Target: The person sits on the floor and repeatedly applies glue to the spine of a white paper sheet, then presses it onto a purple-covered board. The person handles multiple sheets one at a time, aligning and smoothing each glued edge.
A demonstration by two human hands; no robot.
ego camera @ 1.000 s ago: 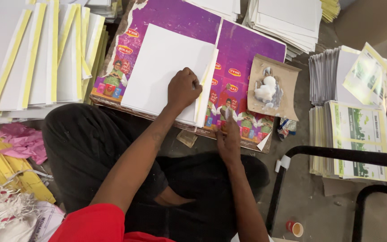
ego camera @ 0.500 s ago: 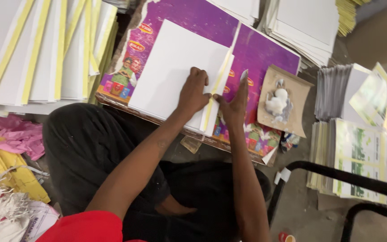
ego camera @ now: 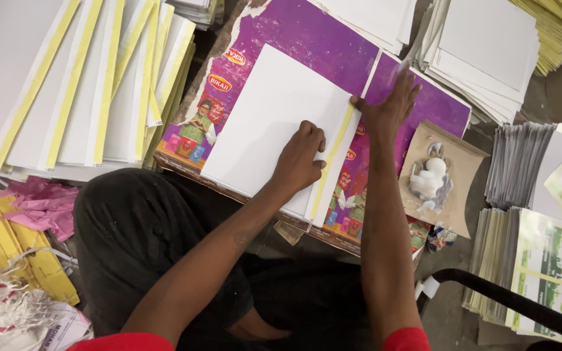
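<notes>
Plainly, the white sheet (ego camera: 271, 123) was a clean rectangular card with a yellow strip (ego camera: 333, 159) running along its right edge, lying tilted on a purple printed board (ego camera: 307, 45) that covered the tabletop in front of the seated person. The left hand (ego camera: 300, 159) lay flat on the sheet's near right part, fingers loosely curled and pressing down, gripping nothing. The right hand (ego camera: 388, 107) rested with fingers spread wide, its thumb touching the sheet's far right corner and its fingers on the purple board; it held nothing. At left lay a row of similar white sheets with yellow strips (ego camera: 79, 84), cut off by the frame. A brown card with a white lump (ego camera: 434, 179) sat just right of the board; what the lump was could not be told. Stacks of paper (ego camera: 489, 45) at far right ran out of view.
</notes>
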